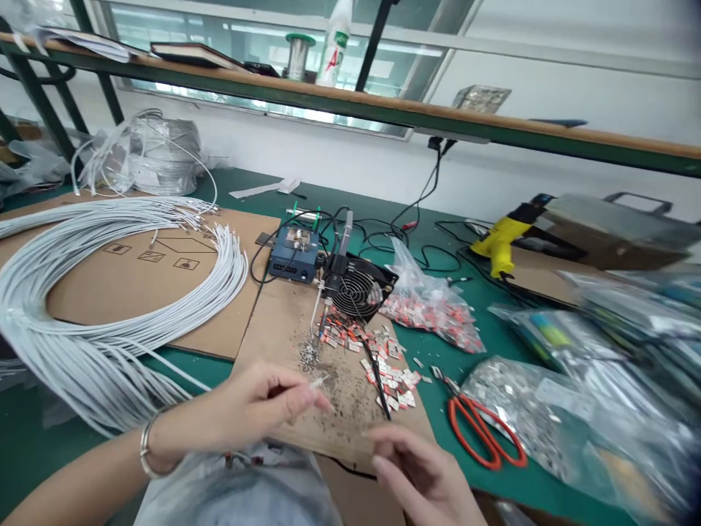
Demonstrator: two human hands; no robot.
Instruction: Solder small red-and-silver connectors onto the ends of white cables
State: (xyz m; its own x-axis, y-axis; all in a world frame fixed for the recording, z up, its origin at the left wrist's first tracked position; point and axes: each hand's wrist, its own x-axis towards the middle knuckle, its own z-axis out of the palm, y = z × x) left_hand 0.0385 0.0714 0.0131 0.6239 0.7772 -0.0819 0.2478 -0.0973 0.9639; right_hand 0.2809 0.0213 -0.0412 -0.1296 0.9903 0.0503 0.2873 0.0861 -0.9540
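My left hand (pixel 263 409) is pinched on the end of a white cable (pixel 318 381), whose bare tip sticks out past thumb and forefinger over the cardboard. A white strand runs towards that wrist from a large coiled bundle of white cables (pixel 125 332). Lower right, my right hand (pixel 419 471) is half curled, thumb and forefinger apart, with nothing visible between them. Ahead of both hands lie small white-and-orange flat pieces (pixel 397 376) and a little heap of solder-like bits (pixel 309 354). A blue soldering unit (pixel 296 252) and a black fan (pixel 355 291) stand behind.
Orange-handled scissors (pixel 485 431) lie right of the cardboard (pixel 290 314), beside a bag of metal parts (pixel 515 398). A bag of orange-and-white pieces (pixel 432 310) and a yellow heat gun (pixel 504 237) are farther back. A shelf (pixel 383 106) crosses above. Black cords trail over the table.
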